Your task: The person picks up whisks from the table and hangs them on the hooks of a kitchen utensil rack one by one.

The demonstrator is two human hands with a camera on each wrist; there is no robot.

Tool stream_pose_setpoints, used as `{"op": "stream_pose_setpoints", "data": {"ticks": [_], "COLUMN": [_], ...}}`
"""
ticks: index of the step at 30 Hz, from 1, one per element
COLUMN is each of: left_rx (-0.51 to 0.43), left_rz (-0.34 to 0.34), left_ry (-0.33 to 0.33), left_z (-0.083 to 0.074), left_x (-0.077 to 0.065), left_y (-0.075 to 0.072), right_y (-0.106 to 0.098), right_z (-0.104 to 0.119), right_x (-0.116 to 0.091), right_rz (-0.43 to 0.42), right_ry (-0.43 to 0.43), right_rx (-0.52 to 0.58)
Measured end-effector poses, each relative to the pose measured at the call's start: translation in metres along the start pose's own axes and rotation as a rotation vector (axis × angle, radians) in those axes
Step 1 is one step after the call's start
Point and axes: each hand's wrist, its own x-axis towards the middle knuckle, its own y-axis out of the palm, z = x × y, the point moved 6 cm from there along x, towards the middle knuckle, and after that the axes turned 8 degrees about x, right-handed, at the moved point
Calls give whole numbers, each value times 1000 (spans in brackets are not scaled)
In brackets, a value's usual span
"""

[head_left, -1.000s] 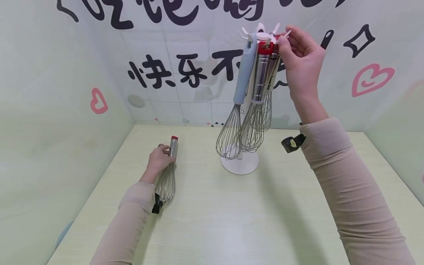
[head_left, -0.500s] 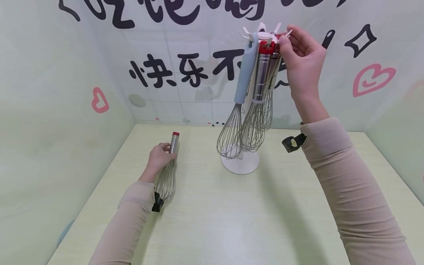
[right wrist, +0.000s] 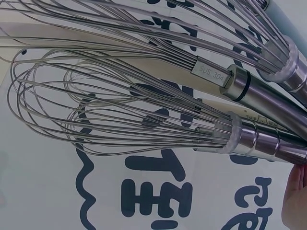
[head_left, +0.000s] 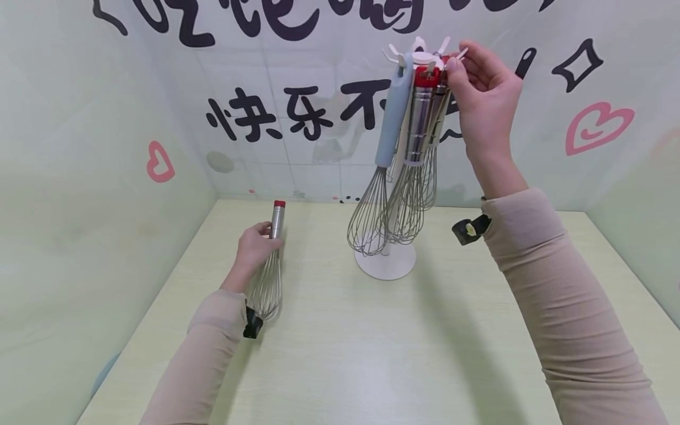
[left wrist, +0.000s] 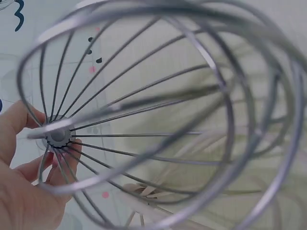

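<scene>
My left hand (head_left: 255, 249) grips a balloon whisk (head_left: 277, 221) by its steel, red-ended handle, on the left over the table. Its wire loops (left wrist: 158, 163) fill most of the left wrist view and point back toward the wrist. My right hand (head_left: 489, 97) is raised at the top of a white whisk stand (head_left: 385, 268), where thumb and forefinger pinch around one of its hooks (head_left: 462, 54). Right beside these fingertips is the red end of a hanging steel-handled whisk (right wrist: 225, 129). The other right fingers are curled and partly hidden.
A whisk with a pale blue handle (head_left: 394, 115) and a red-topped steel one (head_left: 419, 121) hang at the stand's front. More whisks overlap behind them. A printed wall sheet (head_left: 313, 177) closes the back of the pale table (head_left: 329, 366).
The left hand has moved slightly toward the back wall with its whisk, whose red end now appears higher in the head view. My right hand and the hanging whisks have stayed put.
</scene>
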Motion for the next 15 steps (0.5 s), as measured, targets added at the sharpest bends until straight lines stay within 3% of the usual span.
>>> {"op": "stream_pose_setpoints", "data": {"ticks": [15], "left_rx": [-101], "left_rz": [-55], "left_ry": [30], "left_z": [-20], "left_x": [-4], "left_y": [-7], "right_y": [0], "right_z": [2], "right_x": [-1], "right_rz": [12], "right_ry": [6], "right_rx": [-26]}}
